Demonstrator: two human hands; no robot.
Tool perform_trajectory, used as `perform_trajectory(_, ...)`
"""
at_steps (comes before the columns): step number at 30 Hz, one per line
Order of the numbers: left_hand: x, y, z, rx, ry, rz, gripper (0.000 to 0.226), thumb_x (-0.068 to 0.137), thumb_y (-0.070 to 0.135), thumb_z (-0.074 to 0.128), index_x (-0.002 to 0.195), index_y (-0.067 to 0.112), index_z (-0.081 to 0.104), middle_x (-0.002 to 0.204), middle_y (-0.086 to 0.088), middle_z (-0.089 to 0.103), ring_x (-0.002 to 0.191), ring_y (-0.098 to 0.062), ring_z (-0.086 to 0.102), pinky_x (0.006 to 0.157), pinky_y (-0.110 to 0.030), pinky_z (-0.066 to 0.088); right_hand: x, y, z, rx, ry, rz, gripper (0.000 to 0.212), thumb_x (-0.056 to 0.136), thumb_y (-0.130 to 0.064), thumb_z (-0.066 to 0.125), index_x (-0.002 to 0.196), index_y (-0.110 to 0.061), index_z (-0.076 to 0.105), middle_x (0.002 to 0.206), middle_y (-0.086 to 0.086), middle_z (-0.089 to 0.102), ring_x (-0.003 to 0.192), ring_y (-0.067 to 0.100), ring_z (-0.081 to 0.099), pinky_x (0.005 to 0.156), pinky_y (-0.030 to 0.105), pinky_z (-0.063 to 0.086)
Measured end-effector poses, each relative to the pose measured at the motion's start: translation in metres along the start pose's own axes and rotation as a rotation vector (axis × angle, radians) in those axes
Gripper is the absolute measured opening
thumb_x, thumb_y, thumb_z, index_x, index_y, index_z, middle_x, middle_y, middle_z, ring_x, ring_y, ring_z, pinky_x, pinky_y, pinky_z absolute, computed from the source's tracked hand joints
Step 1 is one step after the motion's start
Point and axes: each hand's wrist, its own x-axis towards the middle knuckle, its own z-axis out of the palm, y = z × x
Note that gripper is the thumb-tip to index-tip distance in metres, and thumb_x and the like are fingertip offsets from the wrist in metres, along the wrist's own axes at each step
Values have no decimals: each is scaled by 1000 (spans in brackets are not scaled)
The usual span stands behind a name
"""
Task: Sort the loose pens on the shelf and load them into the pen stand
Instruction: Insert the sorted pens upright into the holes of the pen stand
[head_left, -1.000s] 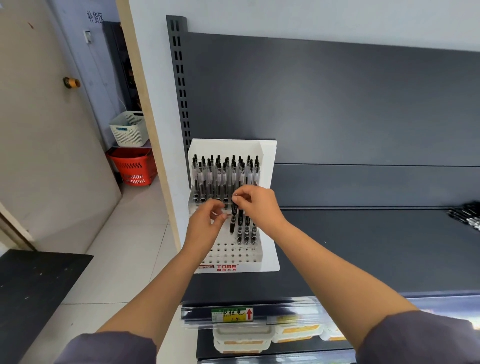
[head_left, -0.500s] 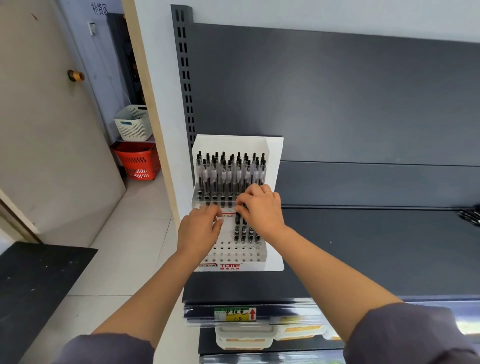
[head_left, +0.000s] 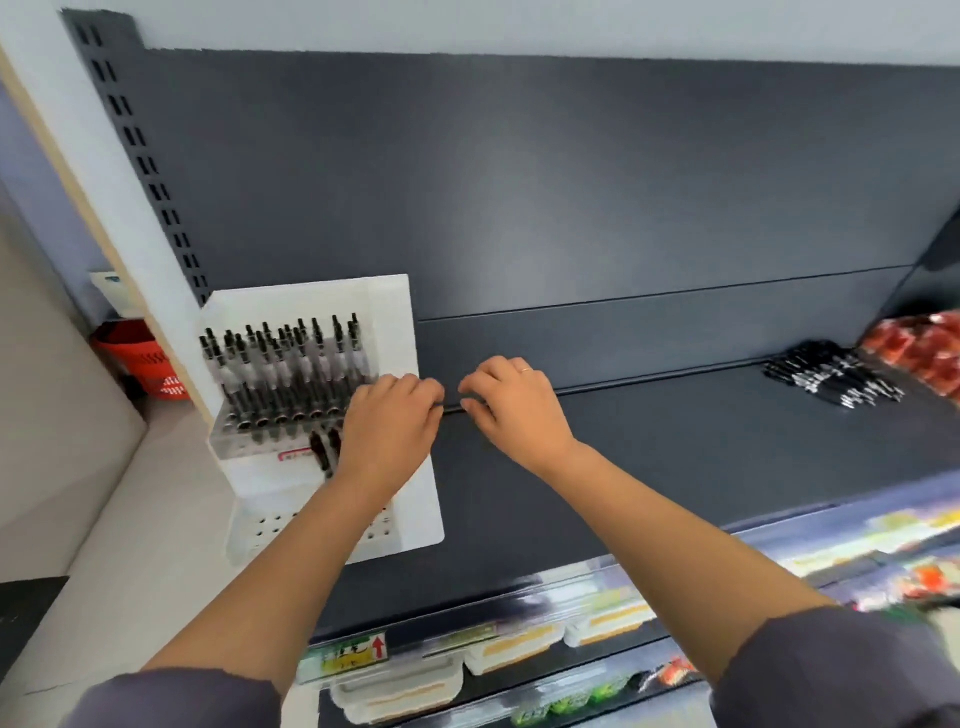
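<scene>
The white pen stand (head_left: 392, 312) sits at the left end of the dark shelf (head_left: 727, 457). Several black pens (head_left: 291, 364) stand upright in its back rows, and two more (head_left: 323, 449) stand in a lower row. My left hand (head_left: 389, 431) hovers over the stand's right edge, fingers curled downward, its palm side hidden. My right hand (head_left: 514, 410) is just right of it above the bare shelf, fingers bent and slightly apart, holding nothing. A pile of loose black pens (head_left: 831, 379) lies far right on the shelf.
Red packets (head_left: 924, 353) lie beside the loose pens at the shelf's right end. A price strip (head_left: 353, 657) runs along the shelf front, with plastic boxes (head_left: 519, 644) on the shelf below. A red basket (head_left: 140, 364) stands on the floor at left.
My right hand let go of the pen it was setting into the stand and moved right, off the stand. My left hand followed rightwards. The view swung right, showing more loose pens.
</scene>
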Motion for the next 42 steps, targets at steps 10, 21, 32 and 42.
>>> perform_trajectory(10,80,275,67,-164,-5,312,12,93,29,49,98,23,59,88,5,62,87,-23,56,74,-33,35,-134,241,-118,-89,38,351,27,97,-29,46,117,-19,62,109,4,59,103,28,52,82,37,44)
perform_trajectory(21,147,413,151,-189,-181,452,17,95,28,43,103,26,58,88,9,62,88,-16,54,78,-30,38,-190,416,-142,-66,-17,583,27,97,-25,46,118,-20,61,110,3,62,105,27,53,81,39,47)
perform_trajectory(32,252,476,280,-161,-538,420,37,95,34,44,131,28,44,122,5,56,114,-20,48,94,-36,37,-136,553,-107,-103,-241,649,32,97,-23,44,126,-21,58,122,5,60,113,29,53,89,42,47)
perform_trajectory(42,274,517,354,-86,-789,228,59,95,36,43,146,35,13,133,-6,45,121,-28,44,97,-41,35,-94,624,-52,-215,-430,565,27,94,-21,46,116,-19,62,117,5,58,113,30,50,85,39,39)
